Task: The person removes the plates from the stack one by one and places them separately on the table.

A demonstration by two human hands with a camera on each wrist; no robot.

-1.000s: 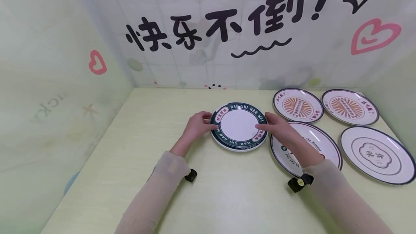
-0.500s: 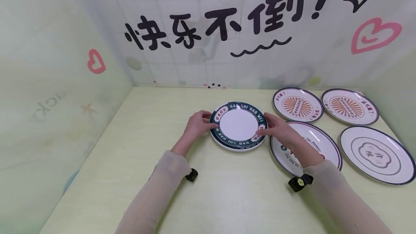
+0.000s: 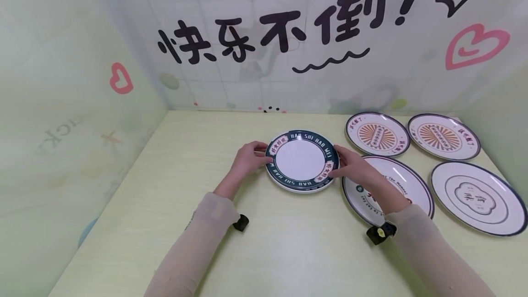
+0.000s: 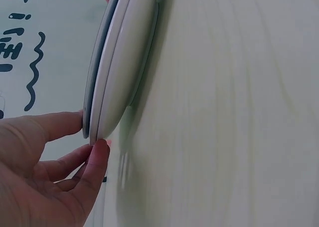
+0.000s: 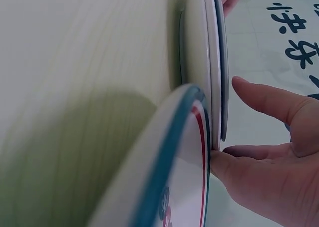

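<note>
A stack of small round plates (image 3: 299, 161) lies on the table between the hands; the top one has a dark green lettered rim and a white middle. My left hand (image 3: 249, 159) pinches the stack's left edge, thumb on the upper rim and fingertips underneath, as the left wrist view (image 4: 50, 172) shows. At the opposite edge, fingertips of my right hand (image 3: 354, 167) touch the stack's side. In the right wrist view the right thumb (image 5: 264, 98) stands slightly apart from the top plate's face. How many plates are stacked is unclear.
Beside the stack, partly under the right forearm, lies a large plate (image 3: 396, 173) with a dark rim. Further right are another large plate (image 3: 449, 196) and two plates with orange sunbursts, one (image 3: 378, 134) nearer, one (image 3: 444, 136) farther. Printed walls border the table (image 3: 165, 187).
The top plate has shifted slightly left. My right thumb has slid down along its rim toward me and off the face. The left hand has hardly moved.
</note>
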